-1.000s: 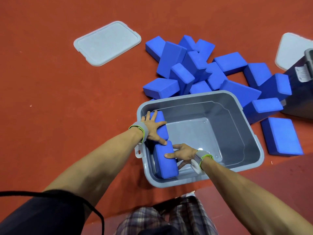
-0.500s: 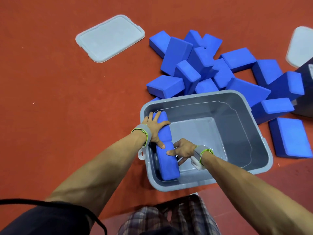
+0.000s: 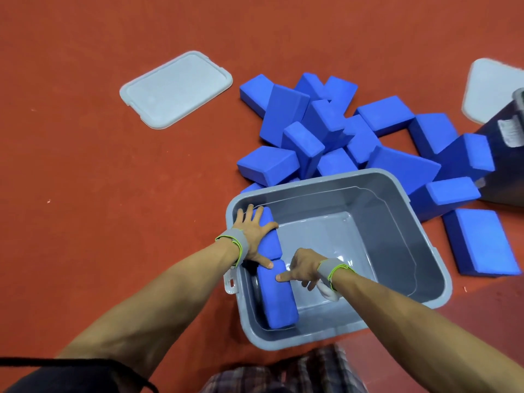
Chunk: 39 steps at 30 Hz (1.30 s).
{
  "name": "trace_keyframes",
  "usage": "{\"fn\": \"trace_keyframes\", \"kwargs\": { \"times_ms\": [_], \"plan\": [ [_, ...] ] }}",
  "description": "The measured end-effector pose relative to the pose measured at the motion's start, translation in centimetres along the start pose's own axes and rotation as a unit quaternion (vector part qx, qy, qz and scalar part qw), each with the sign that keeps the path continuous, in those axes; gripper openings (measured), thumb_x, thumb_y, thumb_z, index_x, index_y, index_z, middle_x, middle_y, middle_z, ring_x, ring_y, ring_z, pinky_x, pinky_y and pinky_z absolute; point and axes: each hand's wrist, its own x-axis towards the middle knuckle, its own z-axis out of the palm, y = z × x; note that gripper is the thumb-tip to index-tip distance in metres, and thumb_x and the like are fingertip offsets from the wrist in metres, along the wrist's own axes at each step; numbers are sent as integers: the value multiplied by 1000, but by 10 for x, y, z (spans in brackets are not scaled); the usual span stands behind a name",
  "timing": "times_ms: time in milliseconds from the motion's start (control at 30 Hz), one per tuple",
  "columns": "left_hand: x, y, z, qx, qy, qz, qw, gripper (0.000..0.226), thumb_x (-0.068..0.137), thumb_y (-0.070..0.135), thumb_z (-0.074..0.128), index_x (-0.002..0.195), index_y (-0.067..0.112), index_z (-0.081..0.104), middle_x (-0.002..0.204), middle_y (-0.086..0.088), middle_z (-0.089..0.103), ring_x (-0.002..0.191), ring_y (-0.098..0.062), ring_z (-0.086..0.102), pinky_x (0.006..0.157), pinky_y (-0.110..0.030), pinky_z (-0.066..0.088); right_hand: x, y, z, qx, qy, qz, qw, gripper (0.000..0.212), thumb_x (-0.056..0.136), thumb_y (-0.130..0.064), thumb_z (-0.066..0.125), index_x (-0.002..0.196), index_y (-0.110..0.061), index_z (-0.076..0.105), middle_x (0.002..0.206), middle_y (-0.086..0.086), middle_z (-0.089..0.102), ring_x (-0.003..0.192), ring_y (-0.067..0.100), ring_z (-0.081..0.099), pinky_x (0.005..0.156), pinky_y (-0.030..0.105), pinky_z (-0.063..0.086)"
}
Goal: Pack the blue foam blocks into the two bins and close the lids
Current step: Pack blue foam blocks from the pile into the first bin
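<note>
A grey bin (image 3: 431,259) stands open on the red floor in front of me. Two blue foam blocks stand on edge along its left wall, a far block (image 3: 269,242) and a near block (image 3: 279,300). My left hand (image 3: 253,236) lies spread flat over the far block, thumb reaching toward the near one. My right hand (image 3: 300,269) touches the near block's upper end with its thumb, its other fingers loosely curled and holding nothing. A pile of several loose blue blocks (image 3: 334,131) lies just behind the bin.
One grey lid (image 3: 175,89) lies flat on the floor at the far left. A second pale lid (image 3: 493,89) shows at the right edge, beside the dark second bin (image 3: 507,154). A flat block (image 3: 482,242) lies right of the grey bin.
My right hand has drawn back a little along the near block, from lying against its side to touching it with the thumb. My left hand stays pressed on the far block.
</note>
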Motion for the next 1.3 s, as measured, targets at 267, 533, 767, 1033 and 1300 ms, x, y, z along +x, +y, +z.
{"fn": "trace_keyframes", "kwargs": {
  "times_ms": [267, 533, 767, 1033, 1300],
  "plan": [
    [61, 0, -85, -88, 227, -27, 969, 44, 96, 47, 46, 132, 21, 49, 122, -6, 50, 117, -30, 45, 96, -44, 34, -2, -51, -147, 60, 211, -137, 966, 17, 89, -17, 54, 78, -11, 67, 75, 11, 73, 68, 28, 76, 69, 36, 64],
    [146, -16, -103, -156, 180, -188, 953, 68, 89, 50, 60, 145, 21, 33, 140, -8, 39, 129, -33, 39, 96, -47, 42, 74, -60, -242, 45, 343, -167, 923, 52, 88, -25, 66, 136, -12, 51, 132, 11, 60, 123, 34, 53, 102, 43, 46],
    [205, -32, -93, -107, 92, -172, 975, 100, 77, 41, 79, 154, 33, 17, 158, -8, 17, 140, -40, 23, 101, -53, 40, 155, -56, -271, -70, 345, -116, 929, 89, 81, -38, 74, 153, -20, 26, 159, 10, 26, 143, 38, 28, 113, 51, 28],
    [247, -30, -89, -77, 32, -210, 974, 125, 72, 30, 85, 157, 37, -7, 160, -8, 12, 138, -45, 27, 92, -70, 43, 191, -51, -268, -38, 351, -120, 928, 103, 76, -34, 81, 155, -14, 18, 148, 16, 38, 131, 45, 40, 105, 53, 40],
    [200, -48, -122, -55, 69, -194, 977, 128, 73, 21, 81, 156, 35, -15, 142, -15, 36, 118, -47, 49, 90, -60, 49, 136, -43, -262, -28, 377, -155, 913, 95, 78, -34, 76, 153, -10, 23, 145, 15, 42, 128, 43, 42, 99, 50, 42]
  ]
}}
